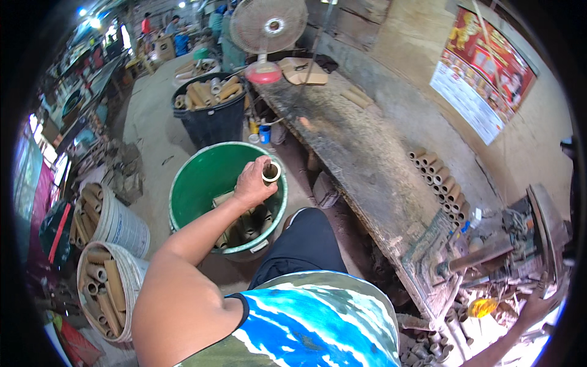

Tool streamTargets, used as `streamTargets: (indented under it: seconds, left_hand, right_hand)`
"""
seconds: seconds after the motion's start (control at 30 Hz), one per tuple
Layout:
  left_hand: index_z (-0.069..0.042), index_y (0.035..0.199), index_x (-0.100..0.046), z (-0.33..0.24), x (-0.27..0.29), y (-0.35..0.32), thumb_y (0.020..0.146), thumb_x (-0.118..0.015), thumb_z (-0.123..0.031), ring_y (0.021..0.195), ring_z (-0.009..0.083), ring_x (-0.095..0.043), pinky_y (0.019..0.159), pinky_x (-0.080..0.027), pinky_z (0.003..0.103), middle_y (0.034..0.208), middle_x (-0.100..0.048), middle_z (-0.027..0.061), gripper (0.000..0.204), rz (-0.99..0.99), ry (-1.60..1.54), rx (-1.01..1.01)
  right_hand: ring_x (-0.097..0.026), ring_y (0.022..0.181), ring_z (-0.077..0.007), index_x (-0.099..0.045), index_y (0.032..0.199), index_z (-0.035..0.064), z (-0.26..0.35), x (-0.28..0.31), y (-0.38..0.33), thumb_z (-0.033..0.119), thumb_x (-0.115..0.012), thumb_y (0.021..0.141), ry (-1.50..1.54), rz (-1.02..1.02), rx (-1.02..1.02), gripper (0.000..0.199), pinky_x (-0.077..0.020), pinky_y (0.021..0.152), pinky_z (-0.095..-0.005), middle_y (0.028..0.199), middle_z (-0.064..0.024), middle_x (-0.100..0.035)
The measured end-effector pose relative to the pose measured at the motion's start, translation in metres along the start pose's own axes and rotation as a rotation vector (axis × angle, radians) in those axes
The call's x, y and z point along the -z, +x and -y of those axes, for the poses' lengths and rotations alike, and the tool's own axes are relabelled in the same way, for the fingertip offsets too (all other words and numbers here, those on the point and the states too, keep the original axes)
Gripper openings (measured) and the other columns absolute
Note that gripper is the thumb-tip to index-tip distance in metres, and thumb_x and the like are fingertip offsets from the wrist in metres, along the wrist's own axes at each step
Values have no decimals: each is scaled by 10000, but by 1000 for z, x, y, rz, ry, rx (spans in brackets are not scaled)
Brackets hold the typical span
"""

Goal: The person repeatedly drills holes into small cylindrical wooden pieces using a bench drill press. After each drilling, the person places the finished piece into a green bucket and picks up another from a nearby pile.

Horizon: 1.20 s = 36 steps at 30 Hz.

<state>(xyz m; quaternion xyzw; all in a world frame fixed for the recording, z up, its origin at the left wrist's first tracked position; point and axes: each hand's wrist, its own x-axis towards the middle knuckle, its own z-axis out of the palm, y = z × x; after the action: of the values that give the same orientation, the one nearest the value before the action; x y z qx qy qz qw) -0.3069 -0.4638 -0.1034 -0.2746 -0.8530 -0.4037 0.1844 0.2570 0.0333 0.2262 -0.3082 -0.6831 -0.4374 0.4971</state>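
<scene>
My left hand (254, 185) is closed around a short, hollow tan tube (271, 172), its open end facing up. It is held above the right side of a large green tub (183, 183). Inside the tub, several similar tubes (247, 223) lie loosely at the bottom, partly hidden by my forearm. Far to the lower right, my right hand (541, 300) is beside the dusty bench machine (483, 257) with a round disc. Its fingers are dim and small near the picture's rim, so their grip does not show clearly.
A long worn workbench (367, 177) runs along the wall, bearing stacked tubes (441, 183) and a standing fan (269, 27). A black tub (211, 122) and two white buckets (125, 223) hold more tubes. Offcuts (431, 348) lie below the machine. Other people are far back.
</scene>
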Motion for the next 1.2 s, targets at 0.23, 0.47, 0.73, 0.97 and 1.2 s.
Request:
streamTargets:
  seconds: [0.23,0.47,0.73,0.97,1.2]
  left_hand:
    - [-90,1459,-357,-153,-1,23,719,-830,-45,1245,225,-618,1053,-493,362,1294,-634,121,879,169,-593,-118]
    - [-87,1510,-300,-288,-75,-12,751,-862,-34,1189,179,-600,1065,-459,348,1272,-645,116,946,619,-1050,-90]
    - [-46,1499,-360,-389,-178,-75,762,-905,-181,1229,226,-600,1049,-469,365,1273,-647,137,927,953,-920,-255]
    - [-45,1304,-625,-443,-259,-84,815,-865,-251,1121,194,-640,983,-500,359,1228,-693,95,581,1324,-851,-243]
    - [-55,1378,-581,-480,-265,-78,807,-871,-260,1123,199,-648,987,-501,357,1234,-695,111,672,1249,-885,-375]
  right_hand:
    - [-662,953,-313,-663,928,13,199,74,-116,29,-675,901,1058,307,21,33,-523,857,-429,910,-139,-676]
    - [-582,1155,-399,-499,1381,35,268,84,-137,295,-825,825,1166,825,-214,695,-481,990,-454,1213,-231,-599]
    - [-608,1230,-381,-477,1383,-11,236,34,-205,71,-672,801,1185,937,-738,619,-479,1036,-438,1263,-223,-635]
    - [-656,1056,-242,-532,1316,-13,198,-18,-255,-61,-595,751,1336,892,-1266,570,-515,928,-358,1138,-138,-676]
    - [-652,1091,-325,-527,1262,-6,159,-17,-229,-5,-619,752,1000,786,-929,518,-506,937,-415,1142,-186,-674]
